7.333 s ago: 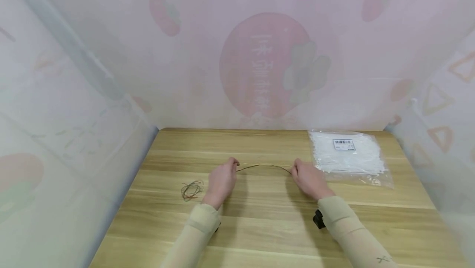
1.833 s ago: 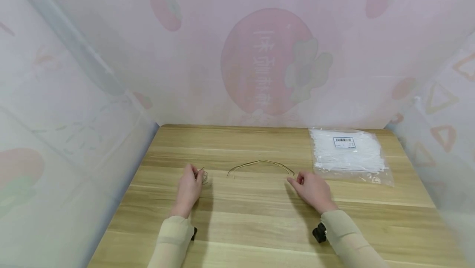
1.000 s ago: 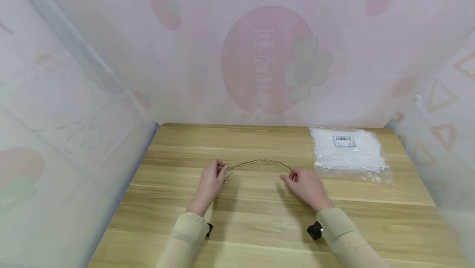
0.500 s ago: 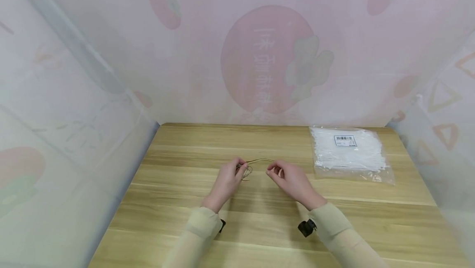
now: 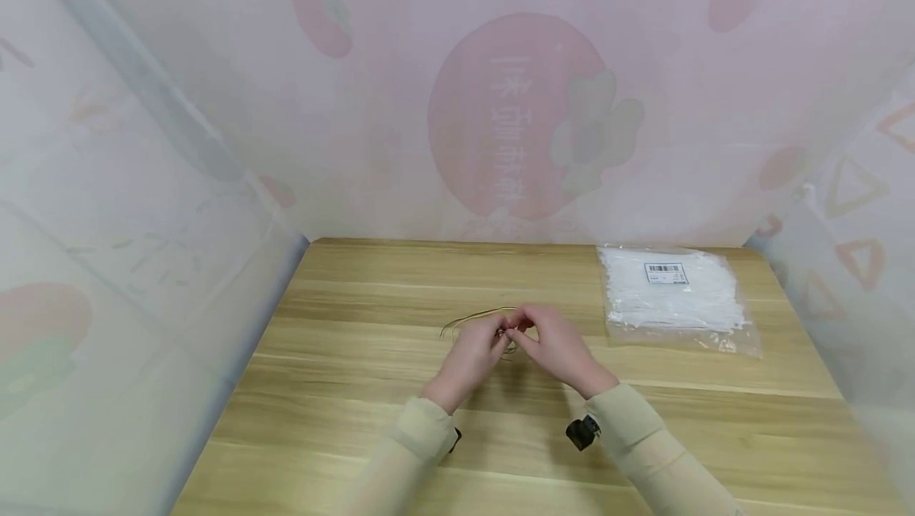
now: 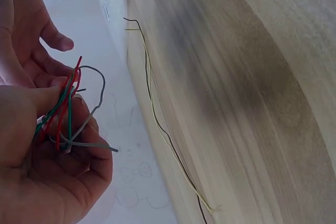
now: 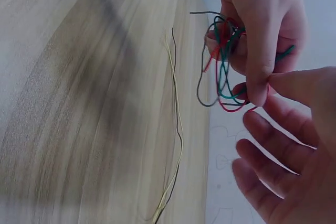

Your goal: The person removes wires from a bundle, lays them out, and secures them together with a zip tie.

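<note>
My left hand [image 5: 468, 353] holds a loose tangle of thin red, green and grey wires [image 6: 68, 103] between thumb and fingers, with several loops and ends sticking out. My right hand [image 5: 561, 345] meets it above the middle of the table. Its thumb and index fingertip pinch at the edge of the tangle, right by the left thumb tip, and its other fingers are spread in the right wrist view. Beyond the hands, a yellow wire [image 7: 180, 114] and a black wire [image 6: 148, 72] lie side by side on the wood in a shallow curve, partly hidden by the hands in the head view.
A clear plastic bag [image 5: 672, 294] packed with white strips and bearing a barcode label lies at the back right of the wooden table [image 5: 343, 405]. Pale printed curtains [image 5: 372, 103] stand behind the table and at both sides. Black wrist devices [image 5: 582, 433] hang under the sleeves.
Earlier both hands stretched the yellow and black wires, which now lie on the table. The left hand picked the tangle up from the left and carried it right; the right hand moved left to meet it.
</note>
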`<state>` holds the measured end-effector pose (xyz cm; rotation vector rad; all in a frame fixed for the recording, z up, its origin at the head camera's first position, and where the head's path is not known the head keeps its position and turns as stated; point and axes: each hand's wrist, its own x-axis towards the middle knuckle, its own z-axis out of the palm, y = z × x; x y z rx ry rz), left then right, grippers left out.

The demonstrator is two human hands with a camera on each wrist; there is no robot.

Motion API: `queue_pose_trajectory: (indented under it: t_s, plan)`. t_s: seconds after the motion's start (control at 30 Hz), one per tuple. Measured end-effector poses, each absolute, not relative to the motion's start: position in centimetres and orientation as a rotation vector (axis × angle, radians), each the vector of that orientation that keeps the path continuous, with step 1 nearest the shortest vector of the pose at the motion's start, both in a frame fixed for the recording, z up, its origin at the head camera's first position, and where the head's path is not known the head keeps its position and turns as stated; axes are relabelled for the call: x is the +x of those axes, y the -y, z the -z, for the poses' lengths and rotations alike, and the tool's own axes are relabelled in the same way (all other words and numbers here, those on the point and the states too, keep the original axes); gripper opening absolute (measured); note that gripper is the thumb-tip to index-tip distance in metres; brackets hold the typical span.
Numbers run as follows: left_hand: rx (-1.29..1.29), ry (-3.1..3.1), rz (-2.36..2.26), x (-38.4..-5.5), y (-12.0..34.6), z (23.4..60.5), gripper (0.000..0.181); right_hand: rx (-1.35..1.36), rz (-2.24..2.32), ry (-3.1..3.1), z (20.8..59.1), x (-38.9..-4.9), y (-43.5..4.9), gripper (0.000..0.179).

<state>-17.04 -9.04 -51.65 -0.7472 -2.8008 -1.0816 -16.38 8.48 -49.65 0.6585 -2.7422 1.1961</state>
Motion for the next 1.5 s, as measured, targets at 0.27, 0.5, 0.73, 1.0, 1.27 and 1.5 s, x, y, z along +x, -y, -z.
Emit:
queue_pose_trajectory:
  t_s: [0.27, 0.5, 0.73, 1.0, 1.27, 1.5]
  plan:
    - [-0.832, 2.805, 1.094, -16.7, 8.7, 52.0, 0.007, 0.685, -1.255, 2.852, 49.5, -16.4, -9.3, 0.008]
    - [-0.785, 2.84, 1.183, -16.6, 8.9, 51.5, 0.01, 0.64, -1.17, 2.867, 48.9, -16.3, -10.3, 0.006]
    - [-0.698, 2.871, 1.198, -16.7, 9.5, 51.3, 0.011, 0.554, -1.103, 2.845, 48.9, -16.3, -11.3, 0.006]
    - [-0.669, 2.873, 1.176, -16.8, 10.6, 51.7, 0.01, 0.414, -1.07, 2.805, 49.2, -16.7, -13.7, 0.005]
    - [-0.668, 2.889, 1.137, -16.7, 10.6, 51.6, 0.009, 0.383, -1.069, 2.935, 49.3, -16.9, -14.9, 0.008]
    - [-0.74, 2.878, 1.134, -16.5, 9.5, 50.8, 0.008, 0.634, -1.015, 3.006, 49.5, -16.5, -13.4, 0.021]
